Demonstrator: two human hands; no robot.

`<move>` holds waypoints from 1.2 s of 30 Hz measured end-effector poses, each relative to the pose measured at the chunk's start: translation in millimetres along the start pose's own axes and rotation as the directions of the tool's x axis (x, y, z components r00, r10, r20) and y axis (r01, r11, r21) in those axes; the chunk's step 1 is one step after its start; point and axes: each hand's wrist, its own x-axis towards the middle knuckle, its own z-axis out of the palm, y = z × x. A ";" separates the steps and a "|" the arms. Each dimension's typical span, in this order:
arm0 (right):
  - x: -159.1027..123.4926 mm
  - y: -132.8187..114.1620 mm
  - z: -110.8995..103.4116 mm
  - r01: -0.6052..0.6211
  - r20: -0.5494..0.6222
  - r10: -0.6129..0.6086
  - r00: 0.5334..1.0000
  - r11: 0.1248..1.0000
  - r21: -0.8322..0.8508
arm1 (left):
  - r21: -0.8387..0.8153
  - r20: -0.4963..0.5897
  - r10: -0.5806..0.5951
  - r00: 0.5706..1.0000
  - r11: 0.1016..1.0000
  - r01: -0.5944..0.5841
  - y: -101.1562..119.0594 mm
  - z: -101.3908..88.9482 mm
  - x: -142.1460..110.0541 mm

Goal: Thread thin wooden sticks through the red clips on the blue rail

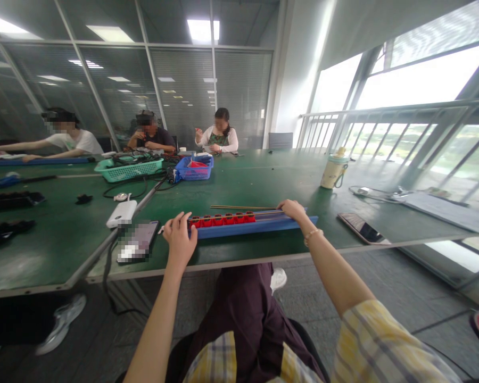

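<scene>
Table: green top (239, 186) is spanning the middle of the frame, and you're sitting at its near edge.
Co-workers: three people are sitting along the far side, upper left to upper centre (77, 141) (159, 138) (223, 139).
Blue tray: this long tray (251, 231) is lying crosswise at frame centre, just in from the edge, between your hands.
Baskets: green basket (130, 171) and blue basket (191, 174) are standing side by side, left of upper centre, both loaded.
Bottle: pale yellow one (334, 171) is standing upright, right of centre.
Left hand: yours (179, 233) is resting on the tray's left end, fingers slightly apart; can't tell if it's gripping.
Right hand: yours (293, 208) is bending over the tray's right part, fingers close together; can't tell if they're pinching anything.
Phones: one (148, 235) is lying left of the tray, the other (363, 229) right.
Power bank: white, (122, 214) is lying beyond the left phone.
Red pieces: a row (228, 219) is filling the tray's left part.
Thin rod: (239, 207) is lying behind the tray.
</scene>
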 end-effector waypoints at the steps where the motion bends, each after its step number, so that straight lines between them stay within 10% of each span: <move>1: -0.2 0.2 0.3 0.002 -0.007 -0.002 1.000 1.000 0.006 | 0.000 -0.003 0.002 1.000 1.000 -0.002 -0.3 0.3 0.1; 28: 3.4 2.9 4.6 0.042 -0.003 -0.042 0.999 0.999 0.034 | 0.006 0.016 0.013 1.000 1.000 -0.013 -1.7 -9.8 -1.3; 36: 3.9 6.7 10.6 0.142 -0.156 -0.103 0.982 0.953 0.269 | 0.016 0.028 0.002 1.000 1.000 -0.002 -1.2 -10.3 -3.5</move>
